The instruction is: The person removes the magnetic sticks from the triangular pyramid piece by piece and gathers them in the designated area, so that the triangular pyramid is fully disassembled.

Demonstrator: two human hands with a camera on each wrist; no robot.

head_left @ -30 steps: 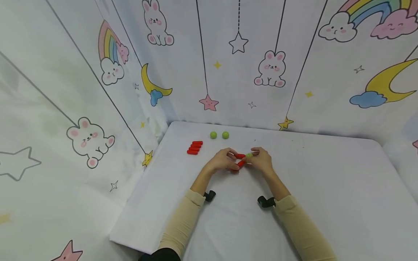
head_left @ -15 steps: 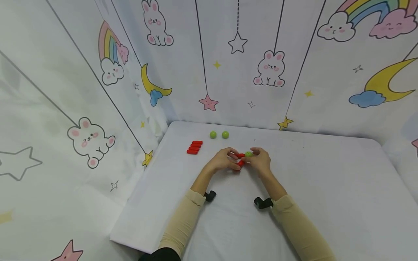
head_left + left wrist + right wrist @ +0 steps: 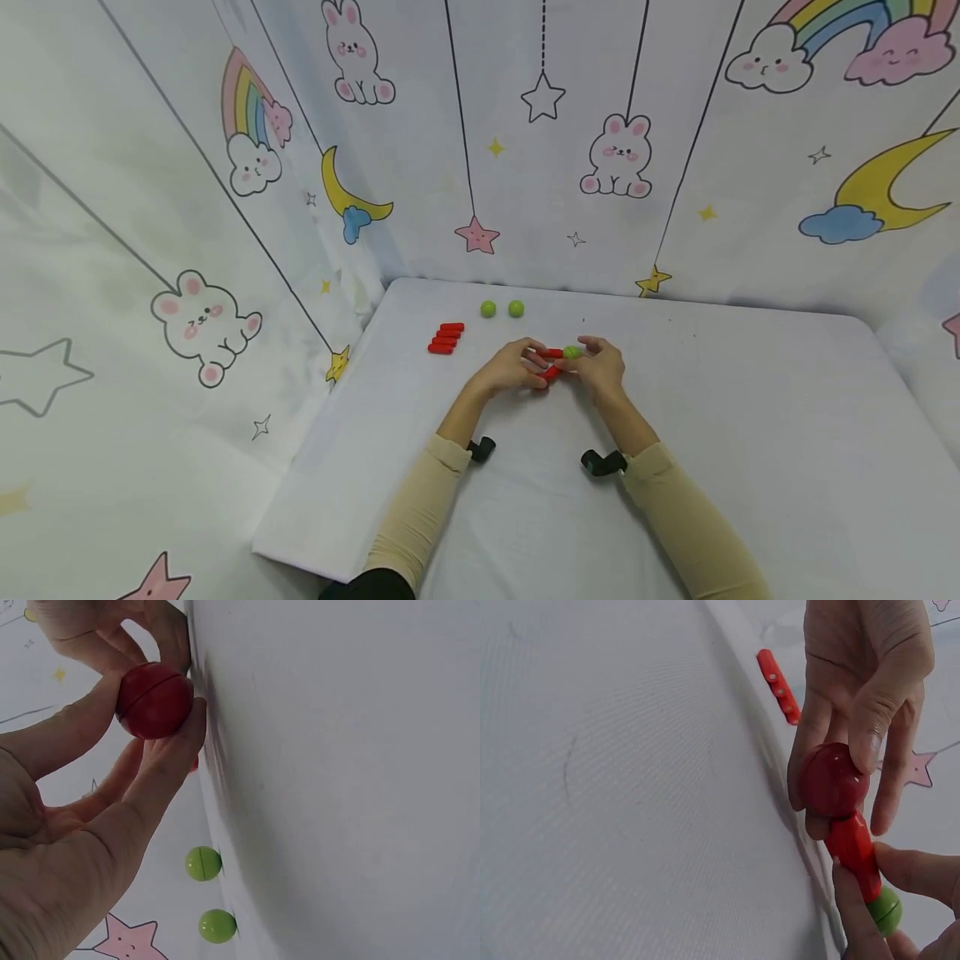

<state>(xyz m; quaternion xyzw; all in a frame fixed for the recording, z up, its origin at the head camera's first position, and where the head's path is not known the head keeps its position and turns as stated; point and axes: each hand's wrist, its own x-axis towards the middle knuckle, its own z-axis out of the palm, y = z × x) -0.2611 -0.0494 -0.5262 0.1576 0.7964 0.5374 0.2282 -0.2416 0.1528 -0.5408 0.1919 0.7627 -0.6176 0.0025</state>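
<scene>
My left hand [image 3: 512, 367] pinches a dark red ball [image 3: 155, 701] between thumb and fingers. From that ball a red rod [image 3: 854, 855] sticks out, and the fingertips of my right hand [image 3: 602, 367] pinch it. A second red rod [image 3: 553, 353] lies farther back between the hands in the head view. At its right end, beside my right fingers, is a green ball [image 3: 573, 352]. The right wrist view shows the green ball [image 3: 885, 910] partly behind the pinched rod and fingers. Whether the rods and balls are all joined is hidden by the fingers.
Several red rods [image 3: 446, 338] lie side by side on the white table [image 3: 750, 433], left of the hands. Behind them sit two loose green balls [image 3: 488, 309], [image 3: 516, 308]. A printed cloth wall [image 3: 420, 167] stands along the table's back and left edges.
My right wrist has shifted slightly left. Both hands keep hold of the pieces, and the nearer rod shows more than half a second ago. The loose rods and balls stay put.
</scene>
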